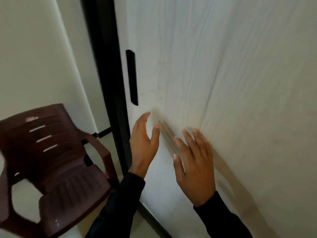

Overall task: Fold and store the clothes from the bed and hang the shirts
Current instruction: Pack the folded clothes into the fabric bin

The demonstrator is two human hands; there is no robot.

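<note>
A white wood-grain wardrobe door (pixel 214 74) fills the right of the head view, with a long black recessed handle (pixel 132 77) near its left edge. My left hand (pixel 143 143) is stretched toward the door just below the handle, fingers straight, holding nothing. My right hand (pixel 195 162) lies spread with straight fingers against or just off the door panel, also holding nothing. Both wrists wear dark sleeves. No clothes or hangers are in view.
A brown plastic armchair (pixel 51 160) stands at the lower left, close to the wardrobe's black side frame (pixel 106 66). A pale wall (pixel 34 57) lies behind it, and light floor shows below.
</note>
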